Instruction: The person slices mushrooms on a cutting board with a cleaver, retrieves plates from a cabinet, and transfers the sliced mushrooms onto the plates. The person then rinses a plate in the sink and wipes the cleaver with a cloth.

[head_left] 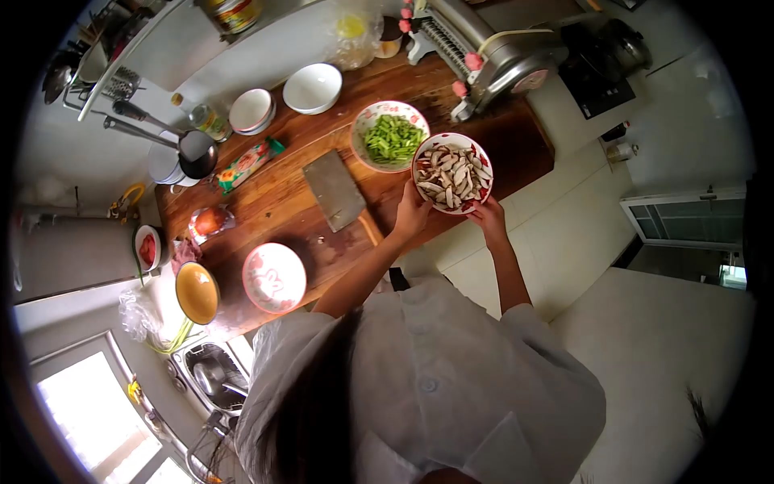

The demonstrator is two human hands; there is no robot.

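Observation:
Both hands hold a white bowl with a red pattern, which contains sliced mushrooms. My left hand grips its lower left side, fingers partly hidden by the bowl. At the lower right rim, my right hand is closed on the same bowl. Beside it, up and to the left, a patterned bowl on the wooden counter holds chopped green vegetable pieces. A cleaver lies flat left of my left hand, its wooden handle pointing toward my body.
The wooden counter also bears a white bowl, stacked bowls, a pink-rimmed bowl, a yellow-brown bowl and a green-and-red packet. A metal machine stands at the far end. A sink is lower left.

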